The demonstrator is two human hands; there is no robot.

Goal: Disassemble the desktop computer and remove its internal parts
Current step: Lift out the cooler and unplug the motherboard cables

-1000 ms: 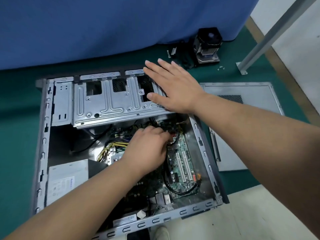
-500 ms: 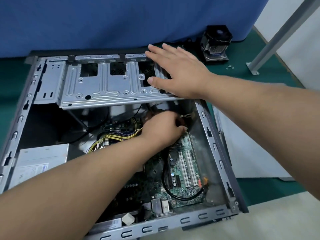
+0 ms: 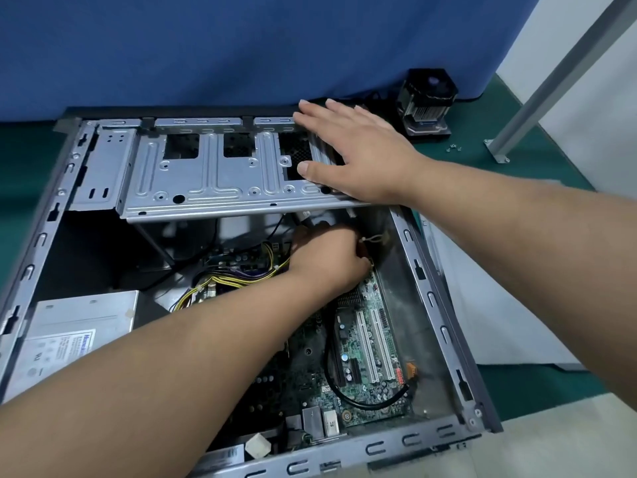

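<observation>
Head view: side panel is already off and lies on the green mat to the right of the computer case, and the CPU cooler stands outside by the blue curtain with loose screws nearby. So I judge the job partly done. Left in the case are the motherboard, the power supply, the yellow wiring and the drive cage. My right hand lies flat, fingers straight, on the cage, steadying it. My left hand reaches under the cage with fingers curled at a cable or connector; what it grips I cannot tell.
</observation>
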